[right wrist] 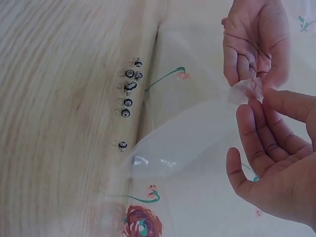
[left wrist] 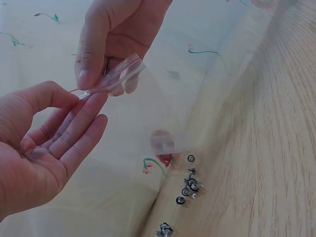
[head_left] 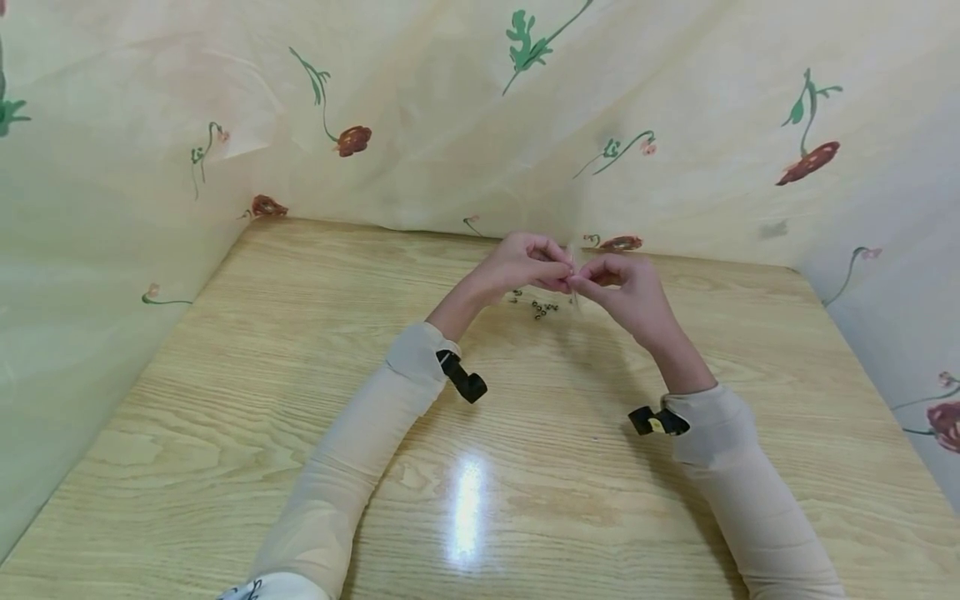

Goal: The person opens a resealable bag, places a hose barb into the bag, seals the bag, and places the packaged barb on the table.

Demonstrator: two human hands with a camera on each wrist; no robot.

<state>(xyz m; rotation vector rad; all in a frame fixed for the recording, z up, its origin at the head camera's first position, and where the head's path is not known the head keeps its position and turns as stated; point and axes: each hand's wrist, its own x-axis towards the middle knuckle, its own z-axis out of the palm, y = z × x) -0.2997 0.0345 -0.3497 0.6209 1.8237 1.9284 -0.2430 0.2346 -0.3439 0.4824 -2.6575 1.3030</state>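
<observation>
A clear zip-lock bag (right wrist: 197, 121) with a reddish line along its seal hangs between my two hands above the far part of the table. My left hand (head_left: 517, 265) pinches one side of its top edge between thumb and fingers. The other side is pinched by my right hand (head_left: 626, 292), thumb against fingertips. In the left wrist view the bag's mouth (left wrist: 116, 76) is creased between the hands; whether it is unsealed I cannot tell. Several small metal screws (left wrist: 191, 185) with dark rings lie loosely grouped on the table below.
The wood-grain table (head_left: 300, 417) stretches out beneath both arms. A pale flowered cloth (head_left: 420, 108) rises just behind its far edge and along the sides. Dark strap-like bands (head_left: 463, 379) stick out at both wrists.
</observation>
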